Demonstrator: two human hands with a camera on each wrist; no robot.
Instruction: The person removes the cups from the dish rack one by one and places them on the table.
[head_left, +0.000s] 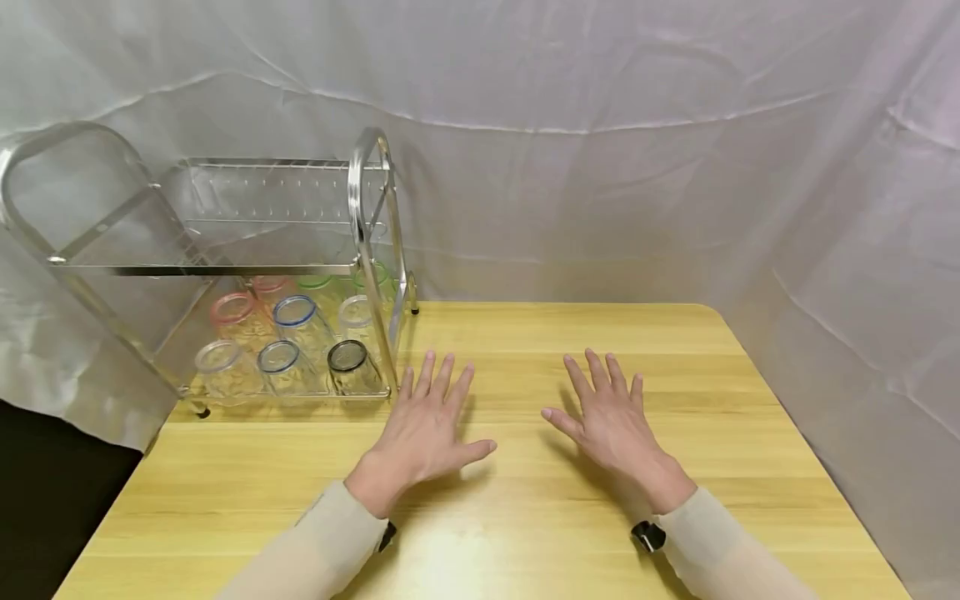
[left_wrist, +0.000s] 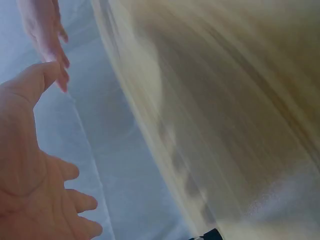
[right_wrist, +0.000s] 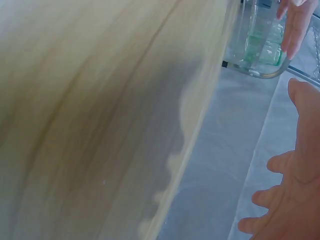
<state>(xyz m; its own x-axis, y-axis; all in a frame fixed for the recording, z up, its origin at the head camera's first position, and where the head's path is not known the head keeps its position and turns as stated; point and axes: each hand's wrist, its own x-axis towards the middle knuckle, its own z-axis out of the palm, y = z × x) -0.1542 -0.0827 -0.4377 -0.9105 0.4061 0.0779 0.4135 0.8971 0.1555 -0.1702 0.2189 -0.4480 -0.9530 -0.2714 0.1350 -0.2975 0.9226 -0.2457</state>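
My left hand (head_left: pixel 426 429) hovers palm down over the wooden table (head_left: pixel 525 533), fingers spread, holding nothing. Its fingertips come close to the front right corner of a metal rack (head_left: pixel 381 333). To the right, my right hand (head_left: pixel 611 421) is likewise spread above the table with nothing in it. Both hands cast shadows on the wood. Several upturned glasses stand on the rack's lower shelf, among them a black-rimmed glass (head_left: pixel 348 358), a blue-rimmed glass (head_left: pixel 295 312) and a red-rimmed glass (head_left: pixel 234 308). Green-tinted glasses (right_wrist: pixel 263 50) show behind the left hand in the right wrist view.
The rack's upper tier (head_left: pixel 217 271) has a long front rail and tall curved side handles. White cloth (head_left: pixel 562 192) hangs behind the table and along its right side. A dark area (head_left: pixel 60 492) lies beyond the table's left edge.
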